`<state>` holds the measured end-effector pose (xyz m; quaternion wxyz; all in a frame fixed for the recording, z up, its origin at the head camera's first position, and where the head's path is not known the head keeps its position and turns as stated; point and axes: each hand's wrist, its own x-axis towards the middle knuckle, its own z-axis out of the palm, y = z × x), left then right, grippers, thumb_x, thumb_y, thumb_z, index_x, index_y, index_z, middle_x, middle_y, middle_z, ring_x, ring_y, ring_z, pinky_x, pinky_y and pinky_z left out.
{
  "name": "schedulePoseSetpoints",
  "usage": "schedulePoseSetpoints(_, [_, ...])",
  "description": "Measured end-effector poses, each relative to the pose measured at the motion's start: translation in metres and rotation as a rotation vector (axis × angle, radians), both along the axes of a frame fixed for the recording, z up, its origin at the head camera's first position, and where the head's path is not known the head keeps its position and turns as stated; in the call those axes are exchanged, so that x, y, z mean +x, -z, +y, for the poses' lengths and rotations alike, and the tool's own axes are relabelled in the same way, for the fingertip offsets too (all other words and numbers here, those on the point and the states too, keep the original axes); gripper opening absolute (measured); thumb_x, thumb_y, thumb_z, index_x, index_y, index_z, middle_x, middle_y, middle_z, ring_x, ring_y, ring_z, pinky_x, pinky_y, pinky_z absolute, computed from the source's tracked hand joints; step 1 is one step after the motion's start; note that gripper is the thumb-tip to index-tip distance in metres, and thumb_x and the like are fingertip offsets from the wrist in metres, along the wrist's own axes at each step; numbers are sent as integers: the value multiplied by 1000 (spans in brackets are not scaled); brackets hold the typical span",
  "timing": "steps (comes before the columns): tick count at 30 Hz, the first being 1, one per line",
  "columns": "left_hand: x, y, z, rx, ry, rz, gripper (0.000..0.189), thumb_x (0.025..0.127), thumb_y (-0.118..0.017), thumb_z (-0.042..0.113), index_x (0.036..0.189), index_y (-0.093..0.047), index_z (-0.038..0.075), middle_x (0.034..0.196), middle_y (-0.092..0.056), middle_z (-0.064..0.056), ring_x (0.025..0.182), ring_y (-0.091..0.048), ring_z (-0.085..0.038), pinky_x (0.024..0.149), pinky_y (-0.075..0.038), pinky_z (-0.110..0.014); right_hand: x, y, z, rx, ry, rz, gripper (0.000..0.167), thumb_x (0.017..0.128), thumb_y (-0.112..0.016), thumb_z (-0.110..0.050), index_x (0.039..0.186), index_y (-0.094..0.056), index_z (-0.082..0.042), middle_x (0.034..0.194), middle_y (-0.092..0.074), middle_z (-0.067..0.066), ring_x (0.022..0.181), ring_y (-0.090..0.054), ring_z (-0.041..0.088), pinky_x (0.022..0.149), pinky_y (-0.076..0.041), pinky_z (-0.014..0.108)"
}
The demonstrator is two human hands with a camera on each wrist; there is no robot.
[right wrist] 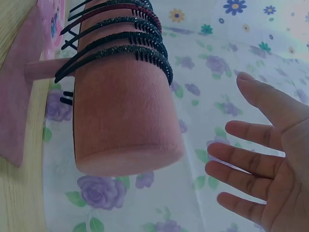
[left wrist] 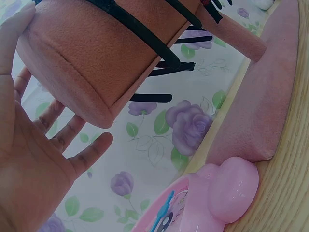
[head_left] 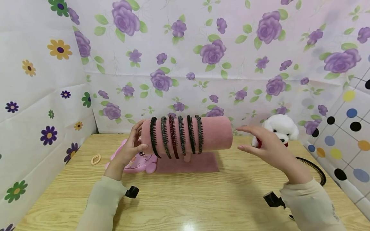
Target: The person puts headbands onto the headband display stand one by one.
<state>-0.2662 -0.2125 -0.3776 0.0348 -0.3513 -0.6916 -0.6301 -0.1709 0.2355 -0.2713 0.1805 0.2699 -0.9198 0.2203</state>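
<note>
A pink padded headband stand (head_left: 215,133) has its roll lying level on a short post above a flat pink base (head_left: 206,163). Several toothed headbands, among them a dark red headband (head_left: 173,136), sit side by side round its left and middle part. At the roll's left end is my left hand (head_left: 131,149), fingers spread and lightly bent; in the left wrist view the hand (left wrist: 34,145) touches the end without curling round it. My right hand (head_left: 270,149) is held off the right end, thumb and fingers apart, and the right wrist view shows the hand (right wrist: 275,164) holding nothing.
Behind my left hand lies a pink toy clock (head_left: 137,163), with a small beige hair clip (head_left: 96,159) further left. A white plush dog (head_left: 281,128) sits behind my right hand. Beside my right forearm lies a black headband (head_left: 316,168) on the wooden table (head_left: 185,195).
</note>
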Motion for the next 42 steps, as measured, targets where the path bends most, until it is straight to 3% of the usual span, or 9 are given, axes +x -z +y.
schedulePoseSetpoints(1, [0, 0, 0, -1, -1, 0, 84, 92, -64, 33, 155, -8, 23, 150, -25, 11, 132, -33, -7, 96, -40, -20, 1, 1, 2, 9, 5, 1, 50, 87, -71, -27, 133, -56, -15, 80, -53, -4, 53, -35, 4, 57, -37, 24])
schedulePoseSetpoints(2, [0, 0, -1, -1, -3, 0, 84, 92, -64, 33, 155, -8, 23, 150, -25, 11, 132, -33, -7, 96, -40, -20, 2, 2, 5, 17, 8, 7, 49, 87, -71, -27, 132, -57, -15, 78, -52, -5, 57, -38, 2, 58, -38, 23])
schedulePoseSetpoints(7, [-1, 1, -1, -6, -5, 3, 83, 93, -63, 32, 155, -8, 23, 151, -25, 12, 132, -33, -6, 96, -40, -20, 6, 10, 16, 17, 33, 20, 45, 87, -72, -26, 129, -60, -14, 111, -66, 0, 90, -55, 5, 73, -47, 22])
schedulePoseSetpoints(9, [-1, 1, -1, -6, -4, 4, 83, 93, -63, 31, 155, -8, 23, 151, -25, 12, 132, -33, -6, 96, -40, -20, 7, 14, 21, 5, 42, 11, 44, 87, -71, -25, 128, -61, -14, 118, -66, 3, 98, -57, 5, 75, -48, 19])
schedulePoseSetpoints(16, [0, 1, 1, -8, -1, 1, 85, 92, -63, 34, 155, -8, 24, 150, -25, 12, 132, -33, -7, 96, -40, -20, 9, 24, 43, -38, 44, -28, 38, 86, -72, -19, 122, -64, -12, 105, -68, 0, 82, -56, -6, 66, -49, 18])
schedulePoseSetpoints(23, [-1, -1, 1, -6, 0, 2, 84, 92, -64, 32, 155, -8, 23, 150, -25, 11, 131, -33, -7, 95, -41, -21, 13, 31, 65, 49, 137, -10, 30, 85, -74, -28, 114, -67, -20, 104, -71, -4, 82, -58, -5, 68, -50, 21])
schedulePoseSetpoints(30, [-2, 2, 0, -1, -9, 8, 84, 92, -63, 30, 155, -8, 22, 150, -26, 12, 132, -33, -6, 95, -40, -20, 14, 39, 83, 58, 134, -22, 29, 85, -73, -22, 113, -67, -16, 105, -70, 0, 87, -55, -10, 70, -53, 22])
schedulePoseSetpoints(42, [-3, 3, -1, -3, -13, 9, 84, 92, -63, 32, 155, -8, 23, 150, -25, 11, 132, -32, -7, 96, -40, -20, 21, 53, 130, 68, 167, -205, 30, 89, -69, -20, 118, -65, -12, 108, -67, 2, 89, -52, -16, 70, -50, 21])
